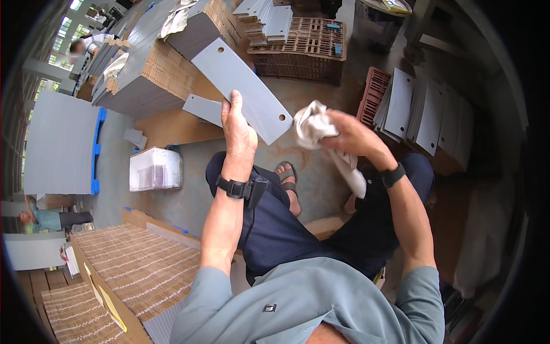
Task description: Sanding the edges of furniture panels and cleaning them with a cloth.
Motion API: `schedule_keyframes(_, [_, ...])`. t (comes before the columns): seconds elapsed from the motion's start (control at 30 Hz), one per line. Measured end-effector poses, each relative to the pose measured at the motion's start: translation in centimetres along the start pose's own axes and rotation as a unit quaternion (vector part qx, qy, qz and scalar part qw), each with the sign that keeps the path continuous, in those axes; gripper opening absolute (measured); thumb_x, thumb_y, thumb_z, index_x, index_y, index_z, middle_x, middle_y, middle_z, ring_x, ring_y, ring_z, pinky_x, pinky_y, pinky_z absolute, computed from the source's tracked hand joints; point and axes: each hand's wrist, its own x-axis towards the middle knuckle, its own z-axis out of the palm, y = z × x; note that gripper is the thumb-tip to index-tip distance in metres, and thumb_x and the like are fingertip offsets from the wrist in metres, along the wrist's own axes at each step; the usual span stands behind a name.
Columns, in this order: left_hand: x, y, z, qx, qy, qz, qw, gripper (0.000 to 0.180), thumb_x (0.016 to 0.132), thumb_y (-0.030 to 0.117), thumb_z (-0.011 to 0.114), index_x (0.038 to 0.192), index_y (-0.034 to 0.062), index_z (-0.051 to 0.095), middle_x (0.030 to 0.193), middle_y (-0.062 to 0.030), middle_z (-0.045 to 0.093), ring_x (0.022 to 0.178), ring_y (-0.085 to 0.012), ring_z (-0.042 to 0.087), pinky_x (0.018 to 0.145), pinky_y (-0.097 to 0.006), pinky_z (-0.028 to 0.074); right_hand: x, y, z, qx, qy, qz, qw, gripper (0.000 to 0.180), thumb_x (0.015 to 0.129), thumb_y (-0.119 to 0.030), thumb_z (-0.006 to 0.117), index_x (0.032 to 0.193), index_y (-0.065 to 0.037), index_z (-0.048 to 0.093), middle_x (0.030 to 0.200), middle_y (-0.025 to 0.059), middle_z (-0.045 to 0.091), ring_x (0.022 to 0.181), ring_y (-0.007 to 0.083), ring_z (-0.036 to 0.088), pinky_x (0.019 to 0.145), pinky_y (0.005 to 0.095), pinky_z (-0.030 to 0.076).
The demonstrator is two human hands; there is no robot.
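Note:
My left hand [238, 126] is closed on the lower edge of a flat grey board [243, 86], its thumb lying on the face. The board is tilted and has a round hole near each end. Close by its right end, my right hand [346, 132] grips a bunched whitish cloth [314, 123], part of which hangs down below the hand. I cannot tell whether the cloth touches the board. Behind my left hand, another grey board [203, 109] with a hole lies on a brown surface.
Stacks of grey boards [172, 69] stand at the far left. A brown plastic crate [298, 49] carries more boards [279, 26]. On the right, holed boards [401, 103] lean by a reddish crate [373, 94]. A white box [156, 170] sits left of my knees. Two people are in the left background.

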Motion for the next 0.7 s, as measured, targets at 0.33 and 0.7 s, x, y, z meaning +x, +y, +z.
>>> schedule_keyframes(0.33, [-1.3, -3.8, 2.3, -0.01, -0.047, -0.04, 0.998, 0.033, 0.112, 0.031, 0.055, 0.135, 0.0091, 0.061, 0.122, -0.0029, 0.068, 0.108, -0.0181, 0.067, 0.094, -0.037, 0.058, 4.0, -3.0, 3.7, -0.114, 0.19, -0.209, 0.952, 0.045, 0.07, -0.004, 0.084, 0.108, -0.008, 0.061, 0.112, 0.0133, 0.063, 0.102, 0.0377, 0.066, 0.085, 0.0461, 0.057])
schedule_keyframes(0.7, [-0.5, -3.1, -2.5, -0.22, -0.222, -0.151, 0.938, 0.05, 0.114, 0.034, 0.046, 0.159, 0.0146, 0.037, 0.1, -0.0064, 0.056, 0.077, -0.0176, 0.056, 0.063, -0.033, 0.052, -1.6, 1.7, 0.8, -0.262, -0.004, -0.043, 0.964, 0.034, 0.078, -0.016, 0.082, 0.11, -0.012, 0.071, 0.107, 0.0105, 0.069, 0.099, 0.0325, 0.072, 0.083, 0.043, 0.06])
